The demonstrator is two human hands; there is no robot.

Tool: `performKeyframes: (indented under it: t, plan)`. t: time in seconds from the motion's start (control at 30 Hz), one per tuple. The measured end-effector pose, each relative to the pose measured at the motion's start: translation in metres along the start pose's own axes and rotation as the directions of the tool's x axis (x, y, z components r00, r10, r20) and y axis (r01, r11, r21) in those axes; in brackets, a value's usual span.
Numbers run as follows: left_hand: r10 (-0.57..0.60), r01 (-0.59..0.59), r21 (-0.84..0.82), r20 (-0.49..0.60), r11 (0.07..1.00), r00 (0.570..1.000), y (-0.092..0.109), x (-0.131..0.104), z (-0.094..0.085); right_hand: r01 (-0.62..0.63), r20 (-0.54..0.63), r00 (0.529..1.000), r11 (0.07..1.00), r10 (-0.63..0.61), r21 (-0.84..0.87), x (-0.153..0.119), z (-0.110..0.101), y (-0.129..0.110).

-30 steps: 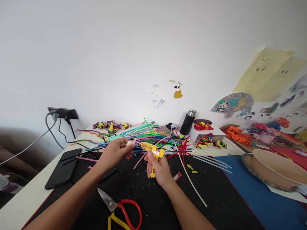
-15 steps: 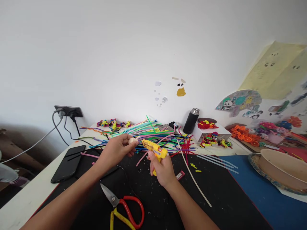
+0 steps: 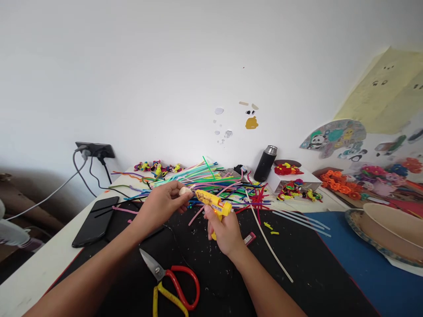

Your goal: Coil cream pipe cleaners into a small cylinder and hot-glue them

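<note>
From my distant post I see the left hand (image 3: 165,203) pinching a rounded cream piece (image 3: 183,191), the right hand (image 3: 226,230) wrapped around a brown-stained yellow plastic glue gun (image 3: 205,197); black mat (image 3: 310,259), white wall (image 3: 165,79).

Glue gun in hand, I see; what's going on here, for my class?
The person's right hand grips a yellow glue gun, its front end towards a small cream-coloured piece pinched in the left hand; whether they touch is unclear. Pipe cleaners lie heaped beyond, and scissors rest on the black mat.
</note>
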State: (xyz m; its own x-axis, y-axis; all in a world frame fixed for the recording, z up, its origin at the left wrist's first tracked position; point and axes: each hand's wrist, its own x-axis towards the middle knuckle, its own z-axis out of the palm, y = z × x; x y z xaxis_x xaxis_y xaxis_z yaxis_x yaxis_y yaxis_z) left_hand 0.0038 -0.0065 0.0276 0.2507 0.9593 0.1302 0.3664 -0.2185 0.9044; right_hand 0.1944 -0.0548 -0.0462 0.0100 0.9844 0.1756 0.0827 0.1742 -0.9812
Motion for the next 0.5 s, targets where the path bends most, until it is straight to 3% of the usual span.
performKeyframes:
  t: [0.5]
  plan:
    - [0.059,-0.058,0.076,-0.01,0.995,0.998,-0.0054,-0.0007,-0.0006,0.012,-0.02,1.0,0.998,-0.013,-0.062,-0.0004,-0.0002,0.0005]
